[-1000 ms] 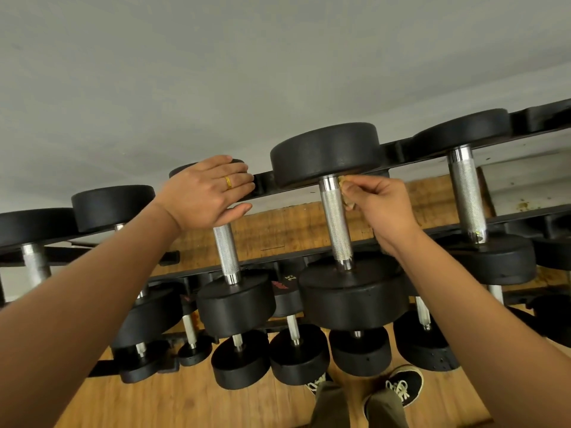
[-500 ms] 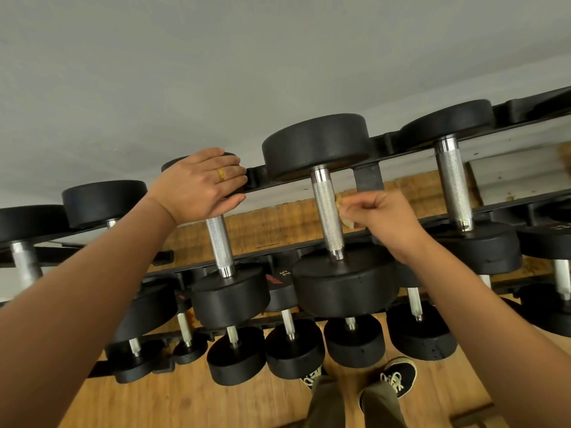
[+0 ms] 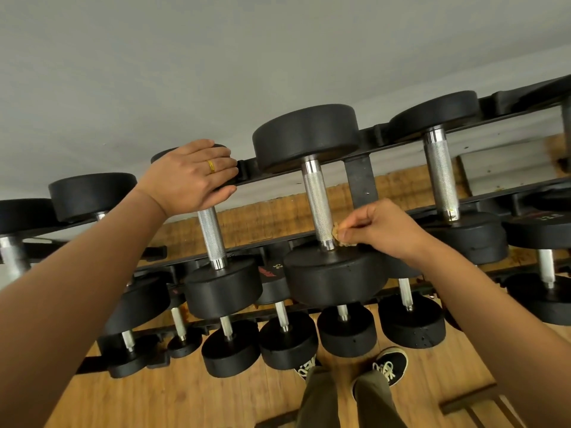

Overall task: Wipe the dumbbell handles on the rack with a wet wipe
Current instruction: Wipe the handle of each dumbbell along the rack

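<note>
A black rack [image 3: 360,177] carries rows of black dumbbells with knurled silver handles. My right hand [image 3: 383,228] pinches a small tan wet wipe [image 3: 338,236] against the lower end of the middle dumbbell's handle [image 3: 318,205], just above its near weight head [image 3: 333,273]. My left hand [image 3: 191,176] rests over the far head of the neighbouring dumbbell to the left, fingers lying flat on it, above that dumbbell's handle [image 3: 211,236]. A gold ring sits on one finger.
Another top-row dumbbell handle [image 3: 440,177] stands to the right, more to the far left [image 3: 12,257]. Lower tiers hold several smaller dumbbells [image 3: 287,338]. My shoes [image 3: 387,364] stand on the wooden floor below. A grey wall rises behind the rack.
My right hand has slid the wipe down the middle handle from its top end to near the bottom head. My left hand has stayed on the neighbouring dumbbell's head.
</note>
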`<state>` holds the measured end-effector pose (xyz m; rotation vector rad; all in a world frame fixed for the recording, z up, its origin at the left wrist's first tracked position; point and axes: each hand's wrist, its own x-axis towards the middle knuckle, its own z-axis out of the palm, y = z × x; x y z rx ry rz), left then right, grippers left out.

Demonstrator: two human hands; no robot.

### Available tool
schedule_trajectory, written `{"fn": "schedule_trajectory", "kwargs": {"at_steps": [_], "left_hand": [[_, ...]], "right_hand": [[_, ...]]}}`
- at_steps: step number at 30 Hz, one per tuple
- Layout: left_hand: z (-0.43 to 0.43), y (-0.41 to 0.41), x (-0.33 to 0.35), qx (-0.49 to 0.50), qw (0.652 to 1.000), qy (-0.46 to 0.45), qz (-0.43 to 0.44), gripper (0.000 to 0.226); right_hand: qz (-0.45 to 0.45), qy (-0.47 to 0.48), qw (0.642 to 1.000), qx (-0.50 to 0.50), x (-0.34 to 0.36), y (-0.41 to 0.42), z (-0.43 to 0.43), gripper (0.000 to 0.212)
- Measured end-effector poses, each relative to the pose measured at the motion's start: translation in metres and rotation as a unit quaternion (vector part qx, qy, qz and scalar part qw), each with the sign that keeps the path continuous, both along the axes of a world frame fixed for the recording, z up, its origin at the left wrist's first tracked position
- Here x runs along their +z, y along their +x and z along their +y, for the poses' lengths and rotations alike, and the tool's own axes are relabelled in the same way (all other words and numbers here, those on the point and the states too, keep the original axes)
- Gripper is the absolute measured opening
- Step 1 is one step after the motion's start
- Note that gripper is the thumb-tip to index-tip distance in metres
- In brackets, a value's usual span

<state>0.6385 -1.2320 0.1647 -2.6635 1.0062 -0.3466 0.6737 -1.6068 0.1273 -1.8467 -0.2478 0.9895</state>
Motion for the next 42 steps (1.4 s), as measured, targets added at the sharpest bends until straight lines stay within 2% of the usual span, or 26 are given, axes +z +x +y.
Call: {"fn": "schedule_trajectory", "kwargs": {"at_steps": [5,10,13,16,20,28,34,38,42], "left_hand": [[0.0,0.0,0.001,-0.002,1.0,0.002,0.001,0.036],[-0.001,-0.001,0.001,-0.001,1.0,0.004,0.004,0.036],[-0.001,0.0,0.001,0.002,1.0,0.006,0.005,0.038],[-0.001,0.0,0.0,0.002,1.0,0.007,0.006,0.038],[0.001,0.0,0.0,-0.001,1.0,0.004,0.006,0.037],[0.0,0.0,0.001,-0.004,1.0,0.01,0.011,0.039],[-0.001,0.001,0.001,-0.002,1.0,0.002,0.001,0.038],[0.001,0.0,0.001,-0.005,1.0,0.003,0.003,0.037],[-0.001,0.001,0.001,-0.008,1.0,0.0,-0.002,0.035]], "right_hand": [[-0.038,0.022,0.996,-0.077,-0.003,0.001,0.008,0.01],[-0.01,-0.019,1.0,0.0,0.001,0.0,0.002,0.008],[-0.038,0.019,0.992,-0.119,0.007,0.011,0.014,0.008],[-0.042,0.103,0.964,-0.242,0.014,0.021,0.039,0.009],[-0.067,0.121,0.941,-0.307,0.011,0.023,0.063,0.008],[-0.111,0.063,0.973,-0.194,0.002,0.009,0.041,0.007],[-0.105,0.118,0.956,-0.248,0.014,0.029,0.058,0.016],[-0.096,0.064,0.979,-0.165,0.005,-0.002,0.03,0.008],[-0.088,0.028,0.991,-0.1,0.003,-0.006,0.016,0.011]]}}
